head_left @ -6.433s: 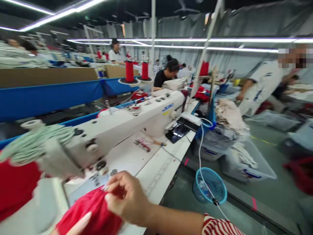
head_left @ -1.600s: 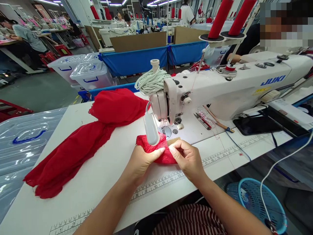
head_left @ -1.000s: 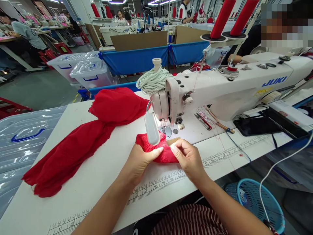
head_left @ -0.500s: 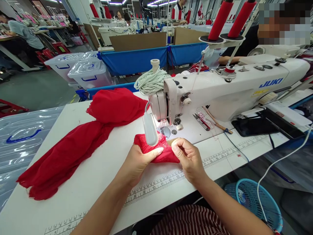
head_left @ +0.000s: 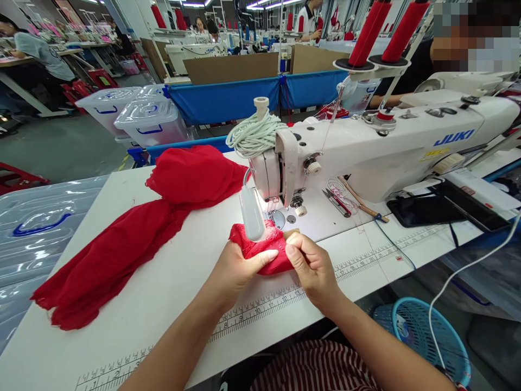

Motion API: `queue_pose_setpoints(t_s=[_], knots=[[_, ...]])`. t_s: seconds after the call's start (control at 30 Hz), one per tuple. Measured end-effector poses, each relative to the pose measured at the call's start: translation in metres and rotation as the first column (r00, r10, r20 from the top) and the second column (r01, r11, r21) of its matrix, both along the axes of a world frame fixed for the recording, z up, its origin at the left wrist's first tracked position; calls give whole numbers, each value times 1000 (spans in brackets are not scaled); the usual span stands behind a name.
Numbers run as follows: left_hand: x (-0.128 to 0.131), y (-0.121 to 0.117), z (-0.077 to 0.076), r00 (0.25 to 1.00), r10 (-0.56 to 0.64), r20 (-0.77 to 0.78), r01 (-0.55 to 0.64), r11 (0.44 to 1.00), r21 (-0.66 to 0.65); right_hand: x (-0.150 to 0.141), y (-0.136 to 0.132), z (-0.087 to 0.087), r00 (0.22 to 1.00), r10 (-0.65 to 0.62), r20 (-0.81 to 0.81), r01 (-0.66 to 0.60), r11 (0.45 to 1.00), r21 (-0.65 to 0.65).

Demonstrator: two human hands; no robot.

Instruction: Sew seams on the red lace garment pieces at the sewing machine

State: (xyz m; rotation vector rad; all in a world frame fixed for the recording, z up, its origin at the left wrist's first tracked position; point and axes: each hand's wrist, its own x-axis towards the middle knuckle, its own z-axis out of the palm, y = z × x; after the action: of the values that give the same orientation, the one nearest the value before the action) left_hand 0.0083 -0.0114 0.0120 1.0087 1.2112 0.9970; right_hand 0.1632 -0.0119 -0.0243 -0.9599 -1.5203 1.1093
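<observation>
A small piece of red lace fabric [head_left: 266, 255] is stretched between my two hands, just in front of the needle area of a white sewing machine [head_left: 350, 152]. My left hand [head_left: 238, 266] grips its left side, thumb on top and fingers underneath. At its right edge, my right hand [head_left: 313, 263] pinches the cloth between thumb and forefinger. A bright lamp [head_left: 252, 214] hangs over the fabric and hides part of it. To the left, a larger bunched red cloth [head_left: 122, 244] lies on the white table [head_left: 163, 304].
Thread snips [head_left: 337, 202], a wooden-handled tool [head_left: 368, 209] and a black phone [head_left: 423, 210] lie right of the needle. Red thread cones [head_left: 370, 35] stand above the machine. A blue basket [head_left: 431, 336] sits below the table edge; clear bins [head_left: 148, 122] stand beyond it.
The red lace fabric's left side has shifted slightly right with my left hand, and the piece looks more gathered. My right hand keeps its pinch in nearly the same place.
</observation>
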Motion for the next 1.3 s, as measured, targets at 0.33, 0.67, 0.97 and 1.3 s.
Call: queue_pose_setpoints(t_s=[0.33, 0.67, 0.97, 1.3], knots=[[-7, 2, -5, 999, -3, 55, 3, 1000, 3, 0, 5, -3, 998, -11, -58, 2, 988, -153], [-3, 4, 0, 994, 108, 23, -108, 994, 7, 4, 3, -2, 998, 13, -53, -20, 990, -137], [-1, 4, -1, 990, 143, -6, -143, 989, 22, 0, 4, -2, 998, -10, -65, 2, 994, -113], [0, 4, -2, 993, 106, 43, -108, 992, 62, 0, 5, -5, 999, 10, -47, -19, 981, -192]])
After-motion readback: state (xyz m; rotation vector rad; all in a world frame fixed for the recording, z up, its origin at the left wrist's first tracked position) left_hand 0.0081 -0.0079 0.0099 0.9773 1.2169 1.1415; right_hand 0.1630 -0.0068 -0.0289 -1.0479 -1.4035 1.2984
